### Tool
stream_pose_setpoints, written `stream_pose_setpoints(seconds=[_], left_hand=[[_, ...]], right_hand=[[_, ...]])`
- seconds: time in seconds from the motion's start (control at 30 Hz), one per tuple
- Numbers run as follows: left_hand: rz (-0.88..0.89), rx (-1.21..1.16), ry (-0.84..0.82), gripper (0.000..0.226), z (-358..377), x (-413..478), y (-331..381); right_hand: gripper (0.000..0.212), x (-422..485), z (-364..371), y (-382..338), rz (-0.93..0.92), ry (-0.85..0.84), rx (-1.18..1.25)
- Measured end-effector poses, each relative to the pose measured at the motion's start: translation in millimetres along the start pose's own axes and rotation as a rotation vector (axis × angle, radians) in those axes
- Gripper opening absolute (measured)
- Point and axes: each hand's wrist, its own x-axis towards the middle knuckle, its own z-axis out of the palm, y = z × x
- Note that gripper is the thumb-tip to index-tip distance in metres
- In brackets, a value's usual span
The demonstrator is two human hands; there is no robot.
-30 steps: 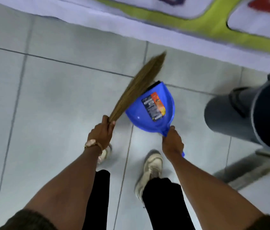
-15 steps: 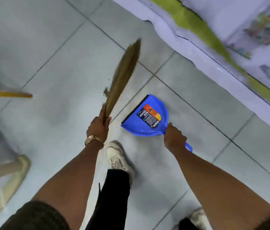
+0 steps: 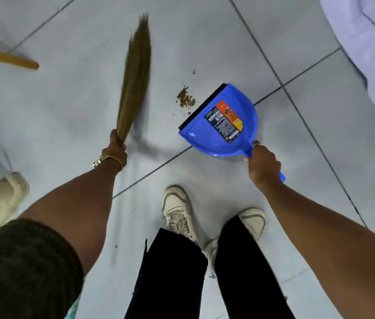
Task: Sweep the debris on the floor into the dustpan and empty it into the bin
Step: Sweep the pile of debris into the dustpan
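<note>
A small pile of brown debris [image 3: 185,99] lies on the grey tiled floor, just left of the black lip of a blue dustpan [image 3: 222,125]. My right hand [image 3: 263,165] grips the dustpan's handle, and the pan sits low with its mouth facing the pile. My left hand [image 3: 117,149] is closed round the base of a brown straw broom [image 3: 135,74]. Its bristles point away from me, to the left of the debris and apart from it. A few loose specks [image 3: 193,71] lie further out. No bin is in view.
A wooden pole [image 3: 7,58] juts in from the left edge. A pale chair or stool leg [image 3: 0,192] stands at the lower left. A pale fabric sheet [image 3: 370,49] covers the floor at the upper right. My two shoes [image 3: 177,210] stand below the dustpan.
The view has swung left, away from the dark bin, and the debris pile has come into sight. The dustpan has dropped beside the pile, and the broom has swung out to the left.
</note>
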Motion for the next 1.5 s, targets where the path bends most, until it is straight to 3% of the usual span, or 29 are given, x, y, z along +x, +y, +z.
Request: stream_pose_setpoints(seconds=[0.2,0.4,0.53,0.67,0.83,1.0,1.13,1.3,1.5], left_hand=[[0.030,0.090,-0.115,0.066,42,-14,-22],[0.249,0.294,-0.261,0.065,53,-50,-33],[0.343,0.232,-0.237,0.058,55,-82,-32],[0.386,0.171,-0.228,0.056,57,-110,-41],[0.404,0.027,-0.051,0.055,32,-125,-41],[0.352,-0.002,0.100,0.056,6,-66,-24],[0.253,0.100,0.035,0.054,0,-22,6],[0.370,0.314,-0.035,0.053,6,-26,32],[0.456,0.420,-0.116,0.054,26,-69,-1]], right_hand=[[0.051,19,6,0,-0.074,0.049,-0.072],[0.047,27,-13,2,-0.092,0.070,-0.133],[0.033,25,-17,-2,-0.012,0.011,-0.004],[0.036,18,-1,-10,0.065,-0.014,0.158],[0.036,13,15,-13,0.123,-0.029,0.207],[0.037,4,10,-2,0.166,-0.051,0.204],[0.040,4,-1,17,0.170,-0.029,0.146],[0.046,15,-15,31,0.151,0.010,0.093],[0.035,27,-24,24,0.129,0.046,0.059]])
